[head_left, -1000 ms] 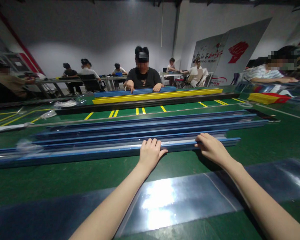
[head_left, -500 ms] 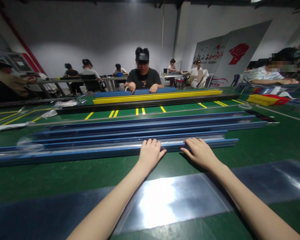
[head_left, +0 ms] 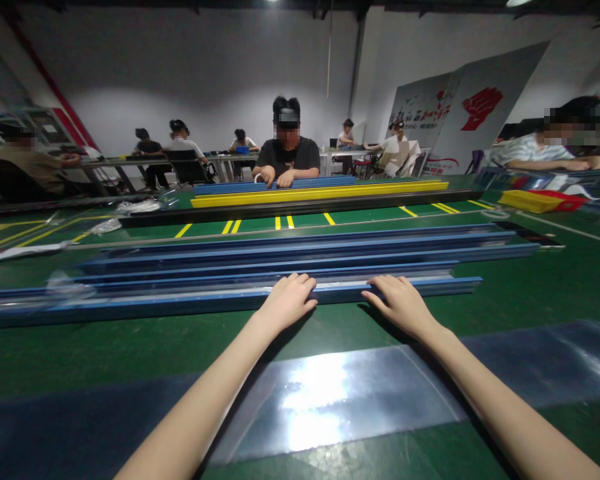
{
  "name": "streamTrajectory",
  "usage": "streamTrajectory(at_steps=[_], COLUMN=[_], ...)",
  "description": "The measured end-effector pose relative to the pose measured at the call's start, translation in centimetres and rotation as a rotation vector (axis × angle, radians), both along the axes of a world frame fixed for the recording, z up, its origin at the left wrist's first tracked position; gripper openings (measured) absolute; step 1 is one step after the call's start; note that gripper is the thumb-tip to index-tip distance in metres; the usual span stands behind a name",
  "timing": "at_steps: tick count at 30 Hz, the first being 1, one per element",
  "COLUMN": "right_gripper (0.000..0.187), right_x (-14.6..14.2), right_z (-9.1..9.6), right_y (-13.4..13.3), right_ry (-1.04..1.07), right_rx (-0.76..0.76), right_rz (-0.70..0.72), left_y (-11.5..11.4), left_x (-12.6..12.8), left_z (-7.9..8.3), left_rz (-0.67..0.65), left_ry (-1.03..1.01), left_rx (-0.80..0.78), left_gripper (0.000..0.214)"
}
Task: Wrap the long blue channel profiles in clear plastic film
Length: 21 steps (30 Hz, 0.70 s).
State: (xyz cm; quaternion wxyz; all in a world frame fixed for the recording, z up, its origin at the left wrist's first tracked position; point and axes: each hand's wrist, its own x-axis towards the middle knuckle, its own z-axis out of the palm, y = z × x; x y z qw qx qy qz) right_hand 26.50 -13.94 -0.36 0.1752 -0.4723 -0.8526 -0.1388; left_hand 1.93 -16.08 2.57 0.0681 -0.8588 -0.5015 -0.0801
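A long blue channel strip [head_left: 180, 311] with a pale inner floor lies crosswise on the green table before me. My left hand [head_left: 289, 301] is on its front wall, fingers hooked over the top edge and thumb in front. Farther right along that wall, my right hand [head_left: 399, 301] has its fingers bent over the edge, thumb pointing left. What the fingertips touch inside the channel is hidden. Under my forearms lies a clear, shiny plastic sheet [head_left: 360, 400], flat on the table.
More blue channel strips [head_left: 330, 259] lie behind. Beyond them are a black strip [head_left: 260, 215], a yellow strip [head_left: 330, 193] and crumpled clear plastic [head_left: 70, 285]. A co-worker [head_left: 289, 157] sits opposite with both hands on a blue strip. A yellow tray [head_left: 530, 201] stands at right.
My left hand has slid a little to the left along the strip's edge. My right hand stays put. The co-worker's hands opposite have come closer together.
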Motion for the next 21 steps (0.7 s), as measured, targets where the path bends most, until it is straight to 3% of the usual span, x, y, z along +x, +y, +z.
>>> streamTrajectory(at_steps=[12, 21], right_gripper=[0.042, 0.046], right_x=[-0.8, -2.9], right_z=[0.8, 0.7], right_y=[0.6, 1.2], right_ry=[-0.080, -0.172], right_rx=[-0.075, 0.019], right_rz=[-0.081, 0.011], left_y=[-0.5, -0.6], left_x=[-2.4, -1.8], left_z=[-2.4, -3.5], left_rz=[0.049, 0.069], left_ry=[-0.008, -0.025], left_rx=[0.269, 0.395], left_gripper=[0.027, 0.024])
